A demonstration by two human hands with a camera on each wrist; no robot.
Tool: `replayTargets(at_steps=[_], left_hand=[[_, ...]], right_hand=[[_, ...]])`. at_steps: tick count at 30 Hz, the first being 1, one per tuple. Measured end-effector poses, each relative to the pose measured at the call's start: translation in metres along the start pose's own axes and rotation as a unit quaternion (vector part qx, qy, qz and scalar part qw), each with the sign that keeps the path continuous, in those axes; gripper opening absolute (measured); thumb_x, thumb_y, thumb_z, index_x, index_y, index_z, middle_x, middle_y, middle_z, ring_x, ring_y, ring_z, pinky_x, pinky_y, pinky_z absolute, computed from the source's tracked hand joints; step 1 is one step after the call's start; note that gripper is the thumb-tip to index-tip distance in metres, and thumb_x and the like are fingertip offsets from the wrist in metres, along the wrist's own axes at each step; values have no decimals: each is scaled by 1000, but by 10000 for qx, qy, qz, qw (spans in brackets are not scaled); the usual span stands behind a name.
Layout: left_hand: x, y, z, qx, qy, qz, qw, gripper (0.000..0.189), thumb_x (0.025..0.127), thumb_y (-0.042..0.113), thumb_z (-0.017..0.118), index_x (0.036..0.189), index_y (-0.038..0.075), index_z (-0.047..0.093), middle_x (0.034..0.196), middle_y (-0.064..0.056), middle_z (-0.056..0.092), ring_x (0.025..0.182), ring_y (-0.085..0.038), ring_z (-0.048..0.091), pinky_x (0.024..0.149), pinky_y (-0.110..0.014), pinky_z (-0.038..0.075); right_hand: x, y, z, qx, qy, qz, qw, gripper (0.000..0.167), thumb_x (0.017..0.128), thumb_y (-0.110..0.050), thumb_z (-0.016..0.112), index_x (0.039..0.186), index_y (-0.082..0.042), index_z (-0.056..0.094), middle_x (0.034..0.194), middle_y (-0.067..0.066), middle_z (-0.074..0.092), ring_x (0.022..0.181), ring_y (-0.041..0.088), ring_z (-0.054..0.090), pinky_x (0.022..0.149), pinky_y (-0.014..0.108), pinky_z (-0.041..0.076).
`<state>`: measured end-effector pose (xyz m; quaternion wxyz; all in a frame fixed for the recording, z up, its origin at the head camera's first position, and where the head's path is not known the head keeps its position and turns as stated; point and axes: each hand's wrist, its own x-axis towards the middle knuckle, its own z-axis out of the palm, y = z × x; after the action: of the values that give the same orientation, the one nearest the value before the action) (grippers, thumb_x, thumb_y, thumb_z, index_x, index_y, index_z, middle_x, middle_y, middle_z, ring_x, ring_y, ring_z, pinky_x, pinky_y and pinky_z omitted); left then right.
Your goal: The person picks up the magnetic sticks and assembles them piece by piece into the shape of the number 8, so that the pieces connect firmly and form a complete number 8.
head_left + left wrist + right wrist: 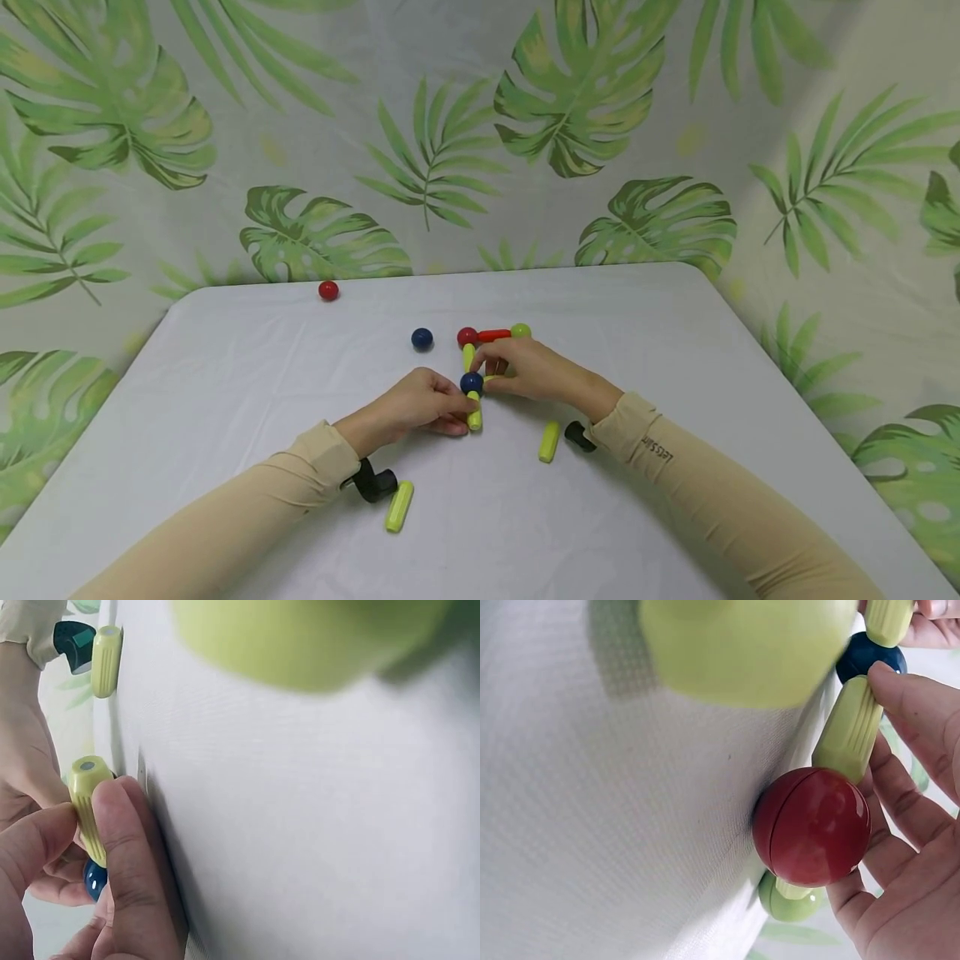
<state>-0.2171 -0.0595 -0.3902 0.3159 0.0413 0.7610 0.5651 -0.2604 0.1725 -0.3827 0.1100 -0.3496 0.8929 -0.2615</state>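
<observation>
My left hand (423,404) pinches a yellow-green rod (88,806) between thumb and forefinger; its free end shows a grey disc. The rod's other end meets a dark blue ball (471,382). My right hand (536,371) pinches a second yellow-green rod (847,731), which runs from the blue ball to a red ball (811,826) that the hand hides in the head view. Another yellow-green rod (468,357) links the blue ball to a farther red ball (467,336). From there a red rod (493,335) reaches a light green ball (521,331).
A loose blue ball (422,338) lies left of the joined pieces, and a red ball (328,290) sits near the table's far edge. One loose yellow-green rod (549,442) lies by the right wrist, another rod (401,506) by the left. White cloth covers the table (247,358).
</observation>
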Motion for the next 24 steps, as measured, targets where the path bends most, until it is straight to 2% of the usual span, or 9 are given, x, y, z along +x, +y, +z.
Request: replayTargets(at_steps=[7, 11, 15, 19, 22, 24], left_hand=[[-3, 1, -16, 664, 31, 242, 9975, 23, 103, 19, 73, 111, -2, 77, 92, -9, 80, 72, -9, 73, 73, -23, 63], [-6, 6, -34, 1086, -4, 455, 9930, 27, 105, 21, 70, 118, -2, 75, 102, -12, 78, 80, -12, 74, 79, -27, 64], [-8, 15, -59, 1443, 27, 615, 9876, 31, 107, 22, 66, 125, -3, 71, 112, -18, 76, 89, -17, 75, 84, -32, 65], [-11, 24, -89, 1848, 483, 752, 9787, 34, 108, 26, 65, 128, -2, 70, 118, -21, 73, 97, -23, 76, 85, -34, 65], [-13, 30, -111, 2242, 1027, 802, 9658, 35, 108, 30, 66, 128, 2, 70, 123, -22, 71, 103, -30, 76, 86, -38, 65], [-13, 33, -127, 2533, 1420, 790, 9537, 34, 107, 32, 66, 128, 6, 70, 125, -22, 70, 106, -35, 74, 86, -40, 64]], right_hand=[[0, -3, -2, -46, -7, 68, 10000, 23, 98, -18, 81, 120, -18, 74, 105, -1, 75, 98, 13, 70, 96, 36, 59], [-1, -3, -4, 15, -84, 152, 9998, 23, 99, -22, 80, 121, -20, 73, 106, -3, 75, 99, 13, 68, 96, 36, 58], [1, -2, -7, 140, -143, 134, 9997, 23, 101, -23, 78, 123, -19, 73, 107, -3, 74, 100, 13, 68, 96, 36, 59], [3, 0, -7, 177, -210, -69, 9996, 24, 102, -22, 76, 126, -16, 74, 109, -2, 74, 101, 13, 68, 97, 37, 59], [4, 0, -6, 186, -248, -173, 9994, 26, 102, -20, 76, 127, -14, 74, 110, -1, 75, 102, 13, 68, 98, 38, 59], [4, -1, -5, 184, -255, -202, 9993, 26, 102, -19, 76, 127, -14, 74, 110, -1, 75, 102, 13, 68, 98, 38, 59]])
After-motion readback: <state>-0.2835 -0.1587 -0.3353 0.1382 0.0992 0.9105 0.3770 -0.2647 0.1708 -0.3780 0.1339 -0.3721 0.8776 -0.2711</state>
